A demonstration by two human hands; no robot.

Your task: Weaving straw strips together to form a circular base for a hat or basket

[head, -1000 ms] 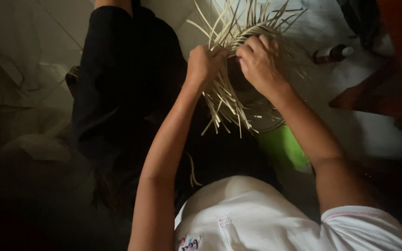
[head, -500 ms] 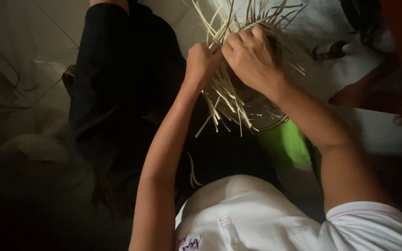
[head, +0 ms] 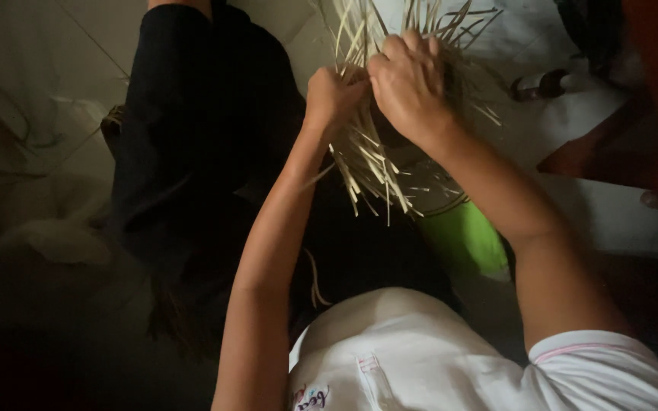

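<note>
Both hands high in the far centre of the view, close together, working pale strips (head: 378, 164) of a half-woven basket (head: 420, 152). Left hand (head: 333, 95) fisted tight on a bundle of strips at the basket's left rim. Right hand (head: 409, 84) just beside it, touching or nearly so, fingers curled down over the top of the weave, clamped on strips there; which strand exactly, cannot tell. Loose strip ends fanning out below and above the hands, uneven, some splayed. Basket resting over a green form (head: 462, 236) near the lap, between dark trousers (head: 199, 137) on the left and a white floor (head: 611, 213) on the right. White shirt (head: 413, 358) in the near foreground. Dim light, detail of the weave blurred. Judged best practice for this step: hold the left bundle steady as anchor, draw the working strand snug with the right, keep tension even, press each pass down against the last, avoid kinking the brittle ends.
</note>
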